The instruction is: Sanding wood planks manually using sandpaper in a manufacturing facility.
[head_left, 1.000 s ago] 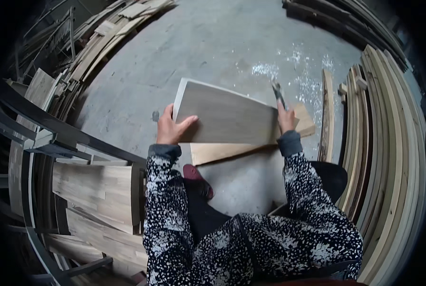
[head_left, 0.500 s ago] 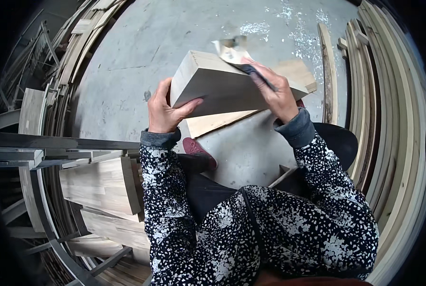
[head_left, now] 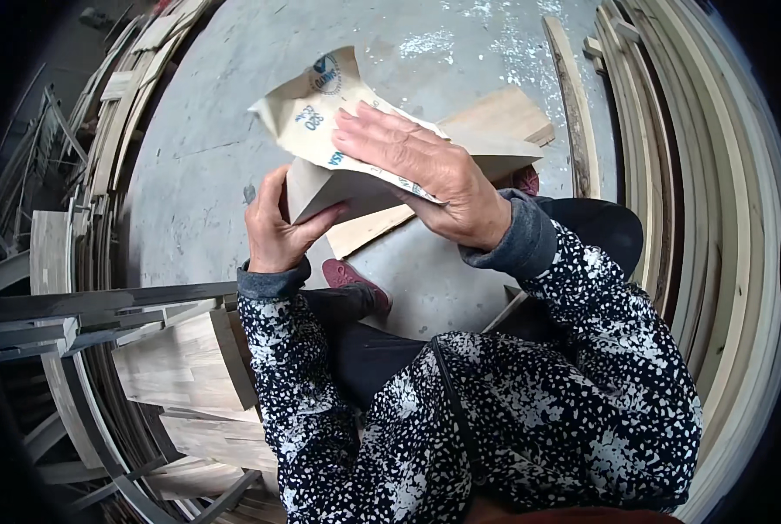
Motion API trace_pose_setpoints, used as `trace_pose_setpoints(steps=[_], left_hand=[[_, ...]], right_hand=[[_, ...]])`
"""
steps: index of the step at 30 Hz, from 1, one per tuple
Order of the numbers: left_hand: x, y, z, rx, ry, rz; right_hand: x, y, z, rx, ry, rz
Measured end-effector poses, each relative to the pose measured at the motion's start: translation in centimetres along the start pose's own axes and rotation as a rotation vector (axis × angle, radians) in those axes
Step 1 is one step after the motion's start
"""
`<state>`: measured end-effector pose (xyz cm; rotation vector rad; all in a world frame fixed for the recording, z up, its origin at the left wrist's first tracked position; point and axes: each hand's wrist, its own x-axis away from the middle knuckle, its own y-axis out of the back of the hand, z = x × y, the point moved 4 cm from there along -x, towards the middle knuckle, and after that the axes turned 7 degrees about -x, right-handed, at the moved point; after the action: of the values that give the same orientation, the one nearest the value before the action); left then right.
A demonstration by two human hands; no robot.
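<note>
My left hand grips the left end of a thick wooden board, its thumb against the near face and its fingers round the end. The board is held tilted above the floor. Over its upper side lies a cream-backed sheet of sandpaper with blue print, its far left corner curling up past the board's end. My right hand presses that sheet to the board, fingers stretched over the paper's back and thumb tucked below. Part of the board is hidden under the paper and the right hand.
Beneath the held board a pale wooden plank lies near the floor, by my shoes. Long timbers are stacked along the right. At left stand a metal rack and laminated wood panels, with more strips behind.
My right hand and the sandpaper have moved left along the board, and the paper's printed back now shows broadly. The left hand still grips the board's end.
</note>
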<state>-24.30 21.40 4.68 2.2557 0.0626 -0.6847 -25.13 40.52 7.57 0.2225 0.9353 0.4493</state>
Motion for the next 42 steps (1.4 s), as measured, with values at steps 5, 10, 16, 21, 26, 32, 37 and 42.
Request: trace_pose_setpoints(steps=[5, 10, 16, 21, 26, 32, 37, 42], left_hand=[[1.0, 0.9, -0.2, 0.017, 0.070, -0.013], [1.0, 0.5, 0.3, 0.019, 0.059, -0.064], [1.1, 1.1, 0.8, 0.049, 0.069, -0.115], [1.2, 3.5, -1.0, 0.044, 0.065, -0.146], [-0.1, 5.2, -1.4, 0.046, 0.018, -0.171], [-1.1, 5.1, 0.1, 0.002, 0.187, -0.133], [-1.0, 5.1, 1.2, -0.051, 0.102, -0.343], [-1.0, 5.3, 2.7, -0.133, 0.078, -0.514]], right_hand=[[8.6, 3.2, -8.4, 0.076, -0.228, 0.106], [11.7, 4.9, -12.1, 0.289, -0.344, 0.138], [11.0, 5.4, -13.1, 0.250, -0.332, 0.226], [9.2, 6.4, -11.6, 0.300, -0.137, 0.129], [7.7, 5.4, -11.9, 0.305, -0.020, 0.087], [7.1, 3.1, -13.9, 0.241, -0.173, 0.087], [6.6, 1.1, -12.9, 0.252, -0.224, 0.089], [2.5, -3.6, -8.7, 0.213, -0.048, -0.080]])
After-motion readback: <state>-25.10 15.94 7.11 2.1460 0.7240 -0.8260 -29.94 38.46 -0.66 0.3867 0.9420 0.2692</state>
